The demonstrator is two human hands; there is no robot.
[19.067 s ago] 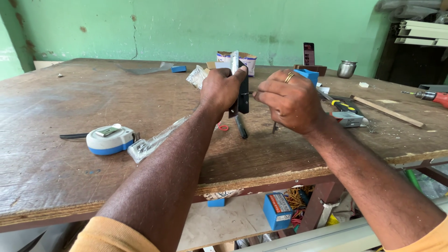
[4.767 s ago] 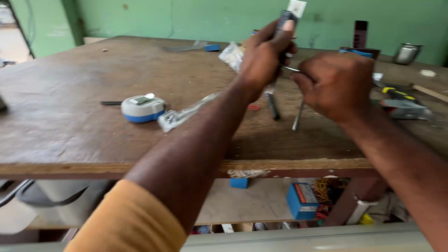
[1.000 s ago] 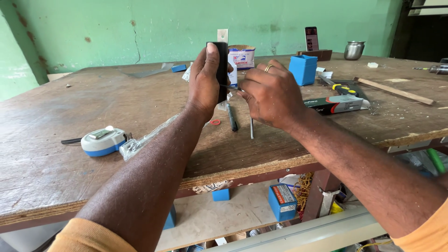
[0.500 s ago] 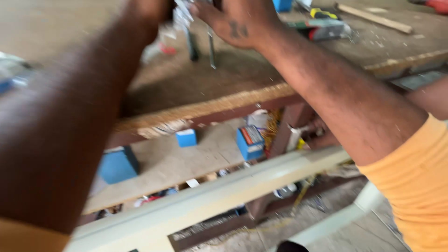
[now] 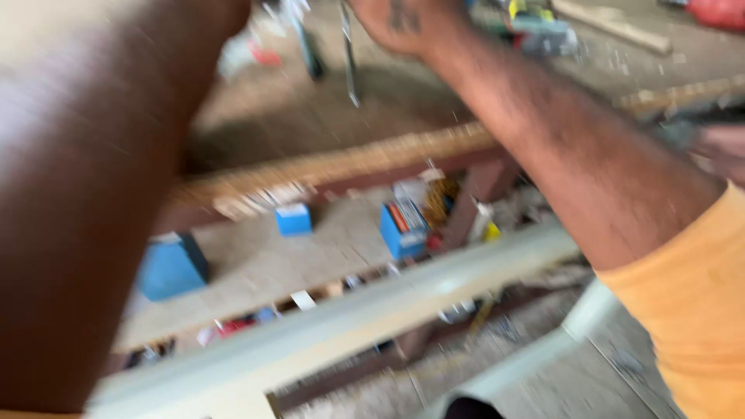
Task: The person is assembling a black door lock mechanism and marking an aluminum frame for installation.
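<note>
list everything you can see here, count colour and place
wooden table: one, brown, across the top, front edge running diagonally
thin metal rod: one, grey, pointing down below the right hand; blurred
dark tool: one, black, on the table left of the rod; blurred
wooden strip: one, pale, top right on the table
lower shelf: one, tan, under the table
blue boxes: three, on the shelf, large at left, small in the middle, one with an orange label at right
pale bar: one, cream, crossing diagonally below the shelf
orange sleeve: one, lower right
left forearm: one, fills the left side; hand out of frame
right hand: one, top centre, mostly cut off; grip cannot be told
</note>
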